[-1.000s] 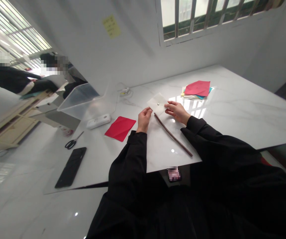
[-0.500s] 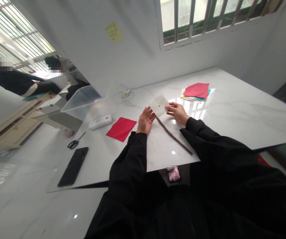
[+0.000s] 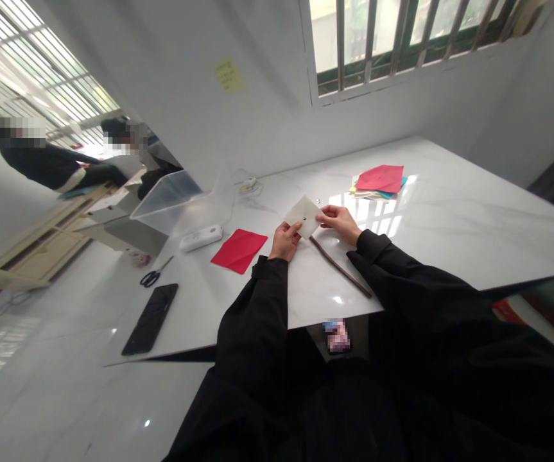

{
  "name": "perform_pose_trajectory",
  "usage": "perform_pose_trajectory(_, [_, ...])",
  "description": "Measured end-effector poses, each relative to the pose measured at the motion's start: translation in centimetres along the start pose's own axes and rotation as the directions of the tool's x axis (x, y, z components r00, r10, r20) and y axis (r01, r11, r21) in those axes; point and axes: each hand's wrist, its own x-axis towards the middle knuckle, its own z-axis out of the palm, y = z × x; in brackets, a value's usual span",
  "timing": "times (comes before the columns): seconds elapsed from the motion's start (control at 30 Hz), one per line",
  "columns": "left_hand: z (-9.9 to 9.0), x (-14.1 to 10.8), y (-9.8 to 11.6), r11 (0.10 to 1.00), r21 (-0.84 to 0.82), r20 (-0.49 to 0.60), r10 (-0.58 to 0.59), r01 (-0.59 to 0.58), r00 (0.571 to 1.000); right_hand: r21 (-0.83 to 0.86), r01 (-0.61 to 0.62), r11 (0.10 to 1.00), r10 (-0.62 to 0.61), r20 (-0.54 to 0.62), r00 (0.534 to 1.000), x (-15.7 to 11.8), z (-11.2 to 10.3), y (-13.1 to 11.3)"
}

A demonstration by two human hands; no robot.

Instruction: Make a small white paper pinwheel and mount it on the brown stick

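A cream square sheet [image 3: 306, 206], turned cornerwise, is held just over the table between my hands, with a small dark spot near its middle. My left hand [image 3: 285, 241] pinches its lower left edge, thumb on top and fingers beneath. At the right corner, my right hand [image 3: 340, 222] grips it between thumb and fingers. A thin brown stick [image 3: 340, 267] lies below the sheet, its upper end close to the sheet's lower corner. Left of my left hand lies a red sheet [image 3: 239, 251]. A tiny shiny object [image 3: 318, 201] sits just beyond the sheet.
Coloured sheets [image 3: 380, 179] are stacked at the back right. On the left are a white power strip [image 3: 201, 237], scissors [image 3: 153, 274], a black phone [image 3: 150, 319] and a clear plastic bin [image 3: 165, 200]. Two people are farther off at left. The table's front edge runs before me.
My left thumb has come down onto the sheet, where the fingers were more spread before. The sheet has turned slightly and sits a little lower; the tiny shiny object now shows beyond it.
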Motion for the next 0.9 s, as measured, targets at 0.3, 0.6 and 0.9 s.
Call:
perform_pose_trajectory(0.3, [0.1, 0.1, -0.3, 1.0, 0.014, -0.008, 0.026, -0.026, 1.0, -0.02, 0.02, 1.0, -0.019, 0.018, 1.0, -0.2, 0.2, -0.1])
perform_pose_trajectory(0.6, [0.4, 0.2, -0.7, 0.998, 0.048, -0.067, 0.044, -0.041, 0.997, -0.513, 0.328, 0.793, -0.435, -0.101, 0.895, -1.3, 1.0, -1.1])
perform_pose_trajectory(0.9, [0.8, 0.3, -0.9, 0.992, 0.088, -0.05, 0.098, -0.094, 0.994, -0.742, 0.487, 0.46, -0.54, 0.202, 0.817, -2.3, 3.3, -1.1])
